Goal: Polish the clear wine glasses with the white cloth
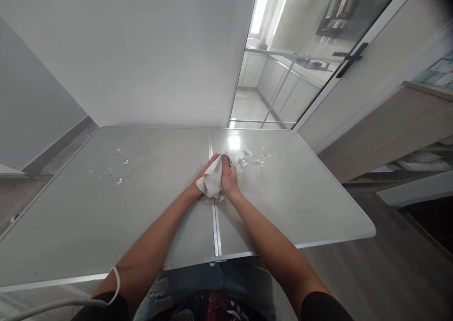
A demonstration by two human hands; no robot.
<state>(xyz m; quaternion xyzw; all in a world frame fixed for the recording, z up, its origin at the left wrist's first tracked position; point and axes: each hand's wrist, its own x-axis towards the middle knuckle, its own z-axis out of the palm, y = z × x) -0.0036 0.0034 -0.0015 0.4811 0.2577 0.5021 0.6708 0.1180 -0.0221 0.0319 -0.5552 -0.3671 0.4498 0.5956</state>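
A white cloth (211,179) is bunched between my two hands near the middle of the table. From under its lower edge shows the clear foot of a stemmed glass (218,198); the cloth hides the rest of it. My left hand (198,185) cups the cloth from the left, fingers along its far side. My right hand (229,177) is closed on the cloth's right side, the thumb pressed at its top. Just right of my hands, a wine glass (243,161) stands on its foot, with another wine glass (261,162) beside it.
The pale table (159,236) has a metal seam (216,236) down its middle. Several clear glass pieces, hard to make out, are on the left half, among them one shiny glass part (118,181). A wall and a glass door (283,89) border the far edge. A white cable (71,303) crosses my left arm.
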